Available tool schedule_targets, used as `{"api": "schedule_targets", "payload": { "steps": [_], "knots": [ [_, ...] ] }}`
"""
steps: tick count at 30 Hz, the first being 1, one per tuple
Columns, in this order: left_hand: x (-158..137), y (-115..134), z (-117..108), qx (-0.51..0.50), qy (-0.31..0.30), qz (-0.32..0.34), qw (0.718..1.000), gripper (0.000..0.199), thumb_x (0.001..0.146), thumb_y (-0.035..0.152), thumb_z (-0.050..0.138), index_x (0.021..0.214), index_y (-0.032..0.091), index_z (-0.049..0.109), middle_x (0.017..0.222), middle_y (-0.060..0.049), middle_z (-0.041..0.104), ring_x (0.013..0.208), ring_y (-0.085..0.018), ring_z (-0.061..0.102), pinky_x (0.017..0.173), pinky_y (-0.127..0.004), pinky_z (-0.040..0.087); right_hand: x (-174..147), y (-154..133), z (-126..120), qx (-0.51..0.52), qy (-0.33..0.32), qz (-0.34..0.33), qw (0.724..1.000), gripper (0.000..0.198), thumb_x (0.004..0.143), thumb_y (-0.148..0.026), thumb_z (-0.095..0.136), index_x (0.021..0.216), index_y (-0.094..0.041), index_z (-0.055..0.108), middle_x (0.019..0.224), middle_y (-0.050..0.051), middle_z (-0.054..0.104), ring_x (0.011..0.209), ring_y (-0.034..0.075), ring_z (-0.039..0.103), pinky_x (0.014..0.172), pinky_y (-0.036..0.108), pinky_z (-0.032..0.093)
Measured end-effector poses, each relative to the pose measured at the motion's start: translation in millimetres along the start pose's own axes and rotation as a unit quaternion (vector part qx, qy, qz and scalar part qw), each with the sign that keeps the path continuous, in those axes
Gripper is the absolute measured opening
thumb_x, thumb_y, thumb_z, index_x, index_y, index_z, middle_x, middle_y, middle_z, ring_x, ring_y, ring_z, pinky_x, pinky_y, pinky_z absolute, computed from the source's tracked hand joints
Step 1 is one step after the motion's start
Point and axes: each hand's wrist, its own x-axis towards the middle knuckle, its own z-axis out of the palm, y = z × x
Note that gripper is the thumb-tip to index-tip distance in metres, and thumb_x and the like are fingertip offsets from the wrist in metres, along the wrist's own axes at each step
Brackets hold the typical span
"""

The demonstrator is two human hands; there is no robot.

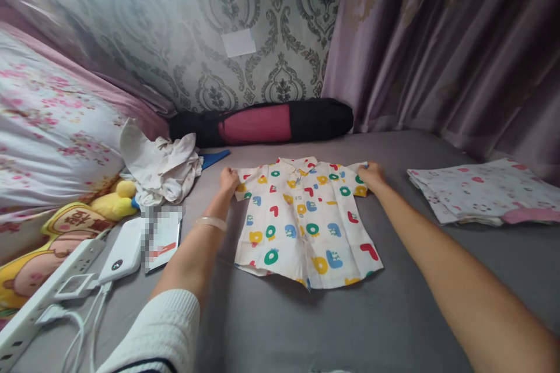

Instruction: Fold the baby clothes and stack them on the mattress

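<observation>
A small short-sleeved shirt (301, 227) with a collar lies spread out, front side up, on the grey sheet (350, 332). It is white with red, green, blue and yellow letter-like prints. My left hand (228, 178) is closed on the edge of the sleeve at the left. At the other side, my right hand (371, 175) pinches the opposite sleeve near its upper edge. Both arms reach forward, one on each side of the shirt. The lower hem, nearest me, is slightly wavy.
Crumpled white clothes (164, 163), a phone-like device (168, 239), a white power bank (125, 247) and a power strip (26, 320) with cables lie left. Folded printed cloth (481, 189) sits right. A black and red roll (258, 122) lies along the wall.
</observation>
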Motion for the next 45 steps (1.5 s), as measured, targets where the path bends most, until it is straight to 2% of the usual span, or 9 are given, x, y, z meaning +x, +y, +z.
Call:
{"api": "schedule_targets", "payload": {
  "steps": [3,9,16,20,25,28,33,37,45],
  "knots": [
    [-2.3,3.8,10.6,0.012,0.072,-0.015,0.997,0.031,0.093,0.027,0.030,0.112,0.022,0.053,0.100,-0.012,0.066,0.097,-0.025,0.062,0.074,-0.032,0.045,-8.2,-2.3,4.0,-0.091,0.042,-0.013,0.995,0.037,0.092,-0.026,0.040,0.122,-0.011,0.056,0.107,0.022,0.067,0.101,0.031,0.064,0.078,0.038,0.050],
    [-5.5,-2.0,16.1,0.143,0.065,0.062,0.986,0.032,0.095,0.027,0.027,0.116,0.022,0.051,0.105,-0.016,0.066,0.094,-0.028,0.064,0.072,-0.034,0.044,-19.5,0.7,6.7,-0.216,0.035,-0.073,0.973,0.036,0.095,-0.021,0.032,0.121,-0.010,0.054,0.111,0.025,0.064,0.103,0.034,0.064,0.084,0.044,0.047],
    [-12.6,-5.1,11.8,0.095,0.067,0.014,0.993,0.035,0.094,0.038,0.038,0.116,0.012,0.048,0.108,-0.024,0.064,0.100,-0.033,0.062,0.078,-0.039,0.044,-22.1,5.1,-0.6,-0.156,0.063,0.007,0.986,0.039,0.093,-0.024,0.041,0.121,-0.001,0.055,0.107,0.031,0.063,0.103,0.037,0.064,0.083,0.044,0.048],
    [-25.6,-12.7,-7.1,0.021,0.028,-0.042,0.999,0.033,0.090,0.043,0.047,0.103,0.013,0.053,0.097,-0.019,0.066,0.095,-0.029,0.063,0.075,-0.035,0.046,-25.5,15.2,-14.2,-0.109,0.064,0.051,0.991,0.038,0.091,-0.030,0.046,0.113,-0.004,0.062,0.102,0.025,0.067,0.098,0.033,0.066,0.078,0.037,0.049],
    [-64.9,-37.3,-32.6,-0.061,-0.051,-0.066,0.995,0.032,0.087,0.045,0.048,0.091,0.015,0.056,0.070,-0.006,0.061,0.061,-0.017,0.060,0.058,-0.027,0.046,-51.2,40.4,-30.4,-0.068,-0.028,0.053,0.996,0.036,0.089,-0.039,0.048,0.088,-0.011,0.071,0.064,0.010,0.066,0.059,0.021,0.062,0.054,0.028,0.043],
    [-100.0,-49.7,-43.8,-0.065,-0.091,-0.050,0.992,0.031,0.082,0.045,0.052,0.081,0.015,0.058,0.063,-0.003,0.058,0.054,-0.014,0.055,0.053,-0.025,0.042,-80.4,52.2,-36.7,-0.045,-0.093,0.036,0.994,0.040,0.086,-0.048,0.050,0.082,-0.013,0.070,0.057,0.005,0.062,0.045,0.014,0.052,0.045,0.025,0.036],
    [-158.6,-51.8,-57.3,-0.012,-0.134,0.023,0.991,0.043,0.073,0.058,0.054,0.068,0.016,0.061,0.055,0.000,0.055,0.055,-0.014,0.050,0.052,-0.024,0.034,-128.7,58.0,-41.5,-0.086,-0.194,-0.031,0.977,0.047,0.081,-0.057,0.051,0.066,-0.016,0.066,0.052,0.003,0.060,0.045,0.013,0.048,0.043,0.024,0.031],
    [-193.1,-46.4,-61.8,-0.014,-0.164,0.025,0.986,0.049,0.071,0.064,0.053,0.065,0.016,0.061,0.052,0.001,0.053,0.054,-0.014,0.047,0.051,-0.024,0.032,-156.3,54.9,-46.7,-0.114,-0.256,-0.072,0.957,0.057,0.075,-0.070,0.050,0.054,-0.018,0.059,0.047,0.001,0.054,0.043,0.012,0.044,0.043,0.025,0.026],
    [-213.2,-49.7,-62.9,-0.032,-0.167,0.042,0.985,0.044,0.068,0.059,0.058,0.057,0.016,0.058,0.059,-0.002,0.054,0.060,-0.015,0.049,0.054,-0.025,0.034,-167.3,55.3,-54.9,-0.100,-0.337,-0.099,0.931,0.055,0.069,-0.072,0.054,0.055,-0.019,0.054,0.049,-0.001,0.050,0.046,0.010,0.039,0.045,0.025,0.023]
  ]
}}
